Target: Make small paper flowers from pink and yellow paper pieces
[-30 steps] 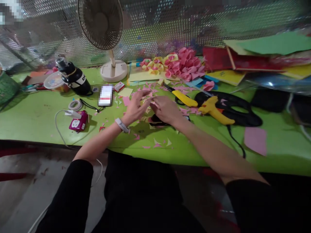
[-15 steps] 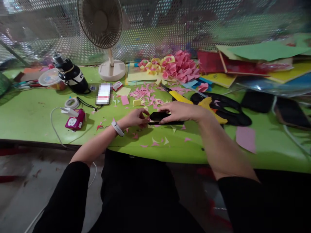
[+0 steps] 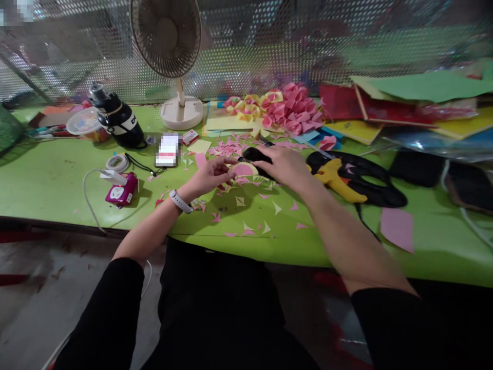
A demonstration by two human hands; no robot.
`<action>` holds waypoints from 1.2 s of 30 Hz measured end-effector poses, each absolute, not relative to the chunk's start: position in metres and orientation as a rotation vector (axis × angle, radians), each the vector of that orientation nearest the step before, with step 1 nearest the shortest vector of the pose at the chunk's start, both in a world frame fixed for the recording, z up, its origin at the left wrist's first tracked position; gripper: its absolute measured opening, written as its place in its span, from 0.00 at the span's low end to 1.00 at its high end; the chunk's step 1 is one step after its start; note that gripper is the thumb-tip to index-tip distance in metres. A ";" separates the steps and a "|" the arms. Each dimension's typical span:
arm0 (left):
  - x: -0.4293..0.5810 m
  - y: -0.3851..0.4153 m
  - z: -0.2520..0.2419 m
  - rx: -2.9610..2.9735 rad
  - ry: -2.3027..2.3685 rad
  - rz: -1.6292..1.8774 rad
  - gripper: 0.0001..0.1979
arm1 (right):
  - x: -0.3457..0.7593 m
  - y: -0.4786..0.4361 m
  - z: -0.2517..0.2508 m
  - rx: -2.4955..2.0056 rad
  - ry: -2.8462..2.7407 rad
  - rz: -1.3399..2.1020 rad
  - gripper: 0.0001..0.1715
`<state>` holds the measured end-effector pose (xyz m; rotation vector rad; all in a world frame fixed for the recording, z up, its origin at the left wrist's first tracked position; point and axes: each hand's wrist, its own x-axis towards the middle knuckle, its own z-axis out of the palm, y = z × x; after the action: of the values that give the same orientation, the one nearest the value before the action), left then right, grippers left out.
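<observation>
Between the thumb and fingers of my left hand (image 3: 215, 174) is the edge of a rounded paper piece (image 3: 245, 170), pink with a pale yellow rim. My right hand (image 3: 283, 164) is closed over a black stapler (image 3: 252, 153), its front end tilted up beside the paper. My palm and fingers hide much of the stapler. Small pink and yellow paper scraps (image 3: 248, 226) lie scattered on the green table around both hands. Behind them is a heap of folded pink paper pieces (image 3: 296, 108), with yellow ones (image 3: 250, 107) to its left.
A fan (image 3: 181, 110) stands at the back, with a black bottle (image 3: 123, 123) and a phone (image 3: 167, 150) on the left. Nearer lies a magenta plug adapter (image 3: 121, 191). To the right are a yellow tool (image 3: 339, 180) with a black cord and a pink sheet (image 3: 396, 228).
The stapler has gone from lying level near the table to tilted and farther back. The rounded paper now shows between my hands, and my left hand has moved slightly up.
</observation>
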<state>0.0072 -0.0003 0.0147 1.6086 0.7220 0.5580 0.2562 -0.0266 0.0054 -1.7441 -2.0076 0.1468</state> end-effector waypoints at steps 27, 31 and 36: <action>0.011 0.007 -0.005 1.110 0.676 0.751 0.17 | 0.209 -0.056 0.021 -1.188 -1.246 1.299 0.17; 0.012 0.004 -0.002 1.125 0.673 0.733 0.20 | 0.207 -0.057 0.023 -1.196 -1.258 1.302 0.17; 0.012 0.004 -0.004 1.158 0.683 0.723 0.20 | 0.208 -0.057 0.021 -1.193 -1.263 1.310 0.14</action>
<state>0.0121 0.0041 -0.0036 1.1577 0.6835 0.7226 0.2082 -0.0568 0.0205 -1.1929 -1.2631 1.3105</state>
